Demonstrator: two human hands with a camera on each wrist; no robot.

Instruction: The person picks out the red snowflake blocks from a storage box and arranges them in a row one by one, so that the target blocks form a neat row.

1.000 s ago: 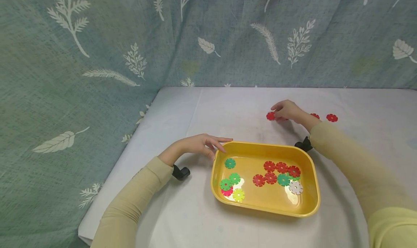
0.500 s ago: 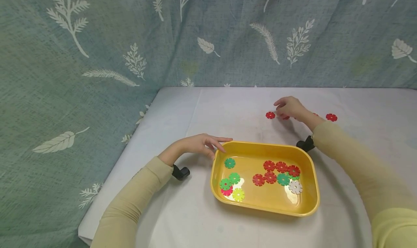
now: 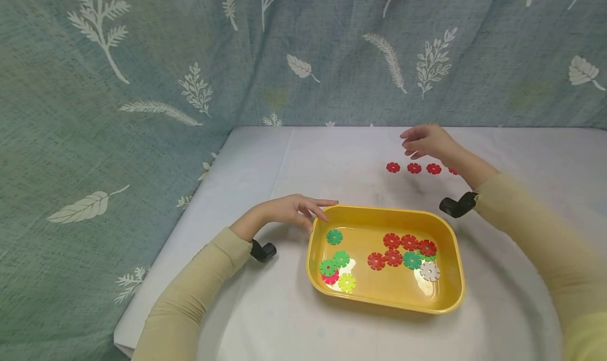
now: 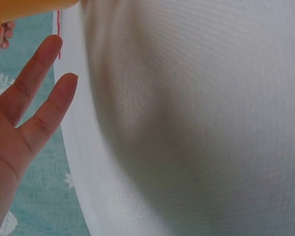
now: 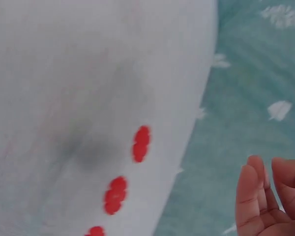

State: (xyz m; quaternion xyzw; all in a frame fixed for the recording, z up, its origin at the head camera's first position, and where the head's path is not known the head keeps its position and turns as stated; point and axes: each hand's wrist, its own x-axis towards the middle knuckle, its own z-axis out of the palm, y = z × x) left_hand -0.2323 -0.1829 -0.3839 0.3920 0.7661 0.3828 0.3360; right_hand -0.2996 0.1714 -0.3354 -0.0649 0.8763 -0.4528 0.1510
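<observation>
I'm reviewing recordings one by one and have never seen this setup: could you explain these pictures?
No robot here: a person works bare-handed. The wide picture comes from a head-worn camera; the smaller two come from the left and right wrists.

On a white cloth sit a yellow tray holding notched discs of several colours and, beyond it, a row of red discs. The left hand touches the tray's rim; the right hand hovers near the row, with nothing visible in its fingers.

Right fingers (image 3: 412, 133) lifted away from red discs (image 3: 414, 168)
</observation>
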